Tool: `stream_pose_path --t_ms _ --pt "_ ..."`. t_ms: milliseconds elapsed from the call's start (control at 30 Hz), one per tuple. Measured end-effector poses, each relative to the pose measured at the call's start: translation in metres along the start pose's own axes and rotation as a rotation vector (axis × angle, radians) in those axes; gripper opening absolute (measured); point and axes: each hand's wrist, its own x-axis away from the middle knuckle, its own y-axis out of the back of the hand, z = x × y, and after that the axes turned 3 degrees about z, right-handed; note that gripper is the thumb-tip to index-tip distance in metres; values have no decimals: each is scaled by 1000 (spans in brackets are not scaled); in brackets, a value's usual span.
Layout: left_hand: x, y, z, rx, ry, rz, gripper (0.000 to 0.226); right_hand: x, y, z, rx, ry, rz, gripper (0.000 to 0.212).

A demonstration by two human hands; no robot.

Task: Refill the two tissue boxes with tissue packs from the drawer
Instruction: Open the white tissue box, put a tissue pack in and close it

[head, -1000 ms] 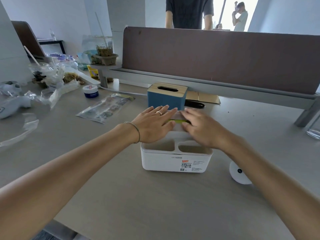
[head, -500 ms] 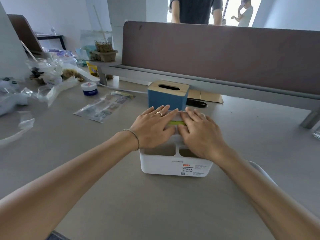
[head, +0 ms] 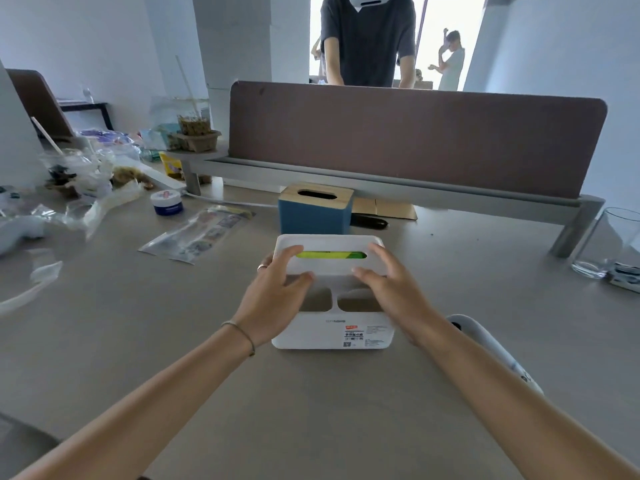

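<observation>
Two bare forearms reach in from the near edge over the pale grey-beige table [head: 173, 341]. The left hand [head: 273, 296], with a thin bracelet at the wrist and a ring on one finger, and the right hand [head: 391, 289] both sit on the white plastic tissue box [head: 332, 332], which stands in the middle of the table. Each hand is cupped, its fingers laid over the top of the flat white lid [head: 329, 244] and its thumb pressed against the lid's near edge, so the lid is gripped between thumb and fingers at its left and right ends. The lid has rounded corners and a long slot, and through the slot shows the bright green top of a tissue pack [head: 330, 254]. In front of the lid the box has two open compartments side by side, and its near wall carries a small printed label with a red patch and a barcode. Just right of the box, partly under the right forearm, lies a white rounded object [head: 485, 341]. Just behind the white box stands a blue tissue box with a light wooden lid [head: 315, 211], its dark oval slot facing up. Further back runs a brown desk partition [head: 415, 143].
</observation>
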Motion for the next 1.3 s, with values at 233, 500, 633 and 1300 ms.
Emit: stream_pose_path --t_ms 233,500,633,1300 --pt "-34 -14 -30 48 -25 -25 50 -13 32 16 46 36 -69 63" --pt "-115 -66 -76 68 -117 38 51 -54 105 6 53 19 -266 63" --pt "-145 -97 -77 44 -133 124 65 -76 130 -19 7 -6 -298 59" --pt "-197 -153 -62 -700 -502 32 59 -173 119 -63 20 -53 -321 55"
